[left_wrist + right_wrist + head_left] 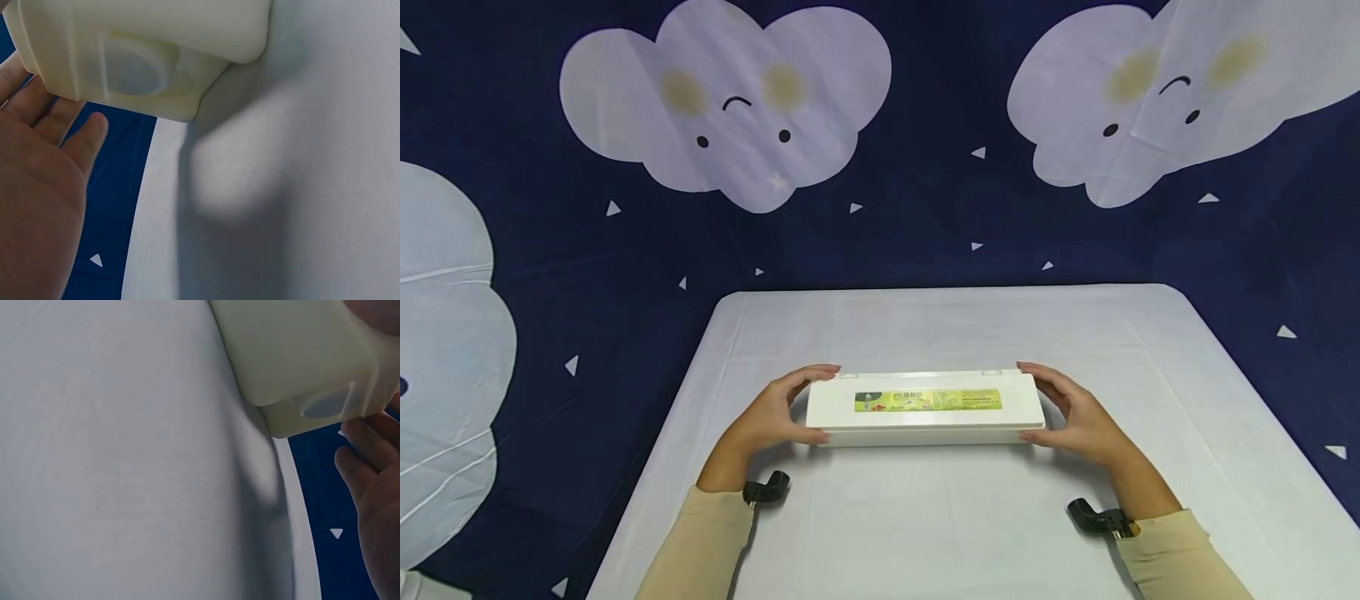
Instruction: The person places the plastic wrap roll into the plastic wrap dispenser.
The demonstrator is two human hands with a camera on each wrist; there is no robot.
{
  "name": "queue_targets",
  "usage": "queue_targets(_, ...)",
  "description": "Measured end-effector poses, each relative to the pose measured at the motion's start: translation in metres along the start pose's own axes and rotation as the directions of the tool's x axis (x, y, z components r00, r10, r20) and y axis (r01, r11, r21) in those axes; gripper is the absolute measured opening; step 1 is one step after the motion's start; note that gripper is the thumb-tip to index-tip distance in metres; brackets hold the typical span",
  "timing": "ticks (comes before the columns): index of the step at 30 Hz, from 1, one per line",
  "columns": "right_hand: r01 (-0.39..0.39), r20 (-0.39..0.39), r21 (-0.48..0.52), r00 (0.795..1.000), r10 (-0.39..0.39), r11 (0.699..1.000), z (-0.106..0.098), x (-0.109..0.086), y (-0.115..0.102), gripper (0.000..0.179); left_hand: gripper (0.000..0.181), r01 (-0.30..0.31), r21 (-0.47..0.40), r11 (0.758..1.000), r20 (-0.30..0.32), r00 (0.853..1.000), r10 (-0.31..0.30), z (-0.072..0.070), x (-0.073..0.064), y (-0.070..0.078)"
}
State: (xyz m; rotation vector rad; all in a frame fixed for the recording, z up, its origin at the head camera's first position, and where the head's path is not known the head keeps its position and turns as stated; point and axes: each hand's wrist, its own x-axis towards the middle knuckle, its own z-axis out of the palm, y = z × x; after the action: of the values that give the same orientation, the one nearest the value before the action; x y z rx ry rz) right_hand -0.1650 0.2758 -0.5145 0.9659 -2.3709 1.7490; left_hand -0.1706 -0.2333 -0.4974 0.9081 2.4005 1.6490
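A long white cling film box (925,417) lies crosswise on the table, with a yellow-green label (928,401) along its lid. My left hand (775,412) grips its left end, thumb at the near side and fingers at the far edge. At the right end my right hand (1078,412) holds it in the same way. Through the pale, translucent end wall in the left wrist view, the round end of a roll (140,69) shows faintly. The right wrist view has the box's other end (312,369), with fingers behind it.
A white cloth covers the table (925,517), which has rounded far corners. Dark blue fabric (925,225) with pale clouds and small triangles surrounds it. A black curved wrist mount (766,487) sits at the left cuff, another mount (1097,518) at the right. Something white (430,587) shows at the lower left corner.
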Motion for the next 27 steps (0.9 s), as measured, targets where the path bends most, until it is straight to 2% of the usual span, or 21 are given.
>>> queue_targets(7, -0.003, 0.016, -0.140, 1.000, 0.005, 0.990, -0.001, -0.002, -0.002, 0.107, 0.102, 0.019, 0.058, 0.998, 0.052, 0.998, -0.022, 0.000, 0.001, 0.001)
queue_targets(12, -0.021, 0.037, -0.183, 0.999, 0.028, 0.983, -0.002, -0.001, -0.005, 0.113, 0.115, 0.016, 0.092, 0.996, 0.046, 0.999, -0.020, 0.003, 0.001, -0.001)
queue_targets(16, -0.033, 0.041, -0.187, 0.998, 0.041, 0.982, -0.003, -0.002, -0.006, 0.116, 0.121, 0.002, 0.085, 0.996, 0.033, 0.999, -0.005, 0.005, 0.000, -0.001)
queue_targets(23, -0.031, 0.037, -0.199, 0.999, 0.039, 0.979, -0.003, -0.002, -0.008, 0.117, 0.125, 0.030, 0.119, 0.992, 0.028, 0.999, -0.033, 0.004, -0.001, 0.003)
queue_targets(27, -0.042, 0.035, -0.272, 0.998, 0.053, 0.961, -0.005, -0.001, -0.012, 0.113, 0.110, -0.014, 0.141, 0.990, 0.042, 0.999, 0.008, -0.003, 0.002, 0.004)
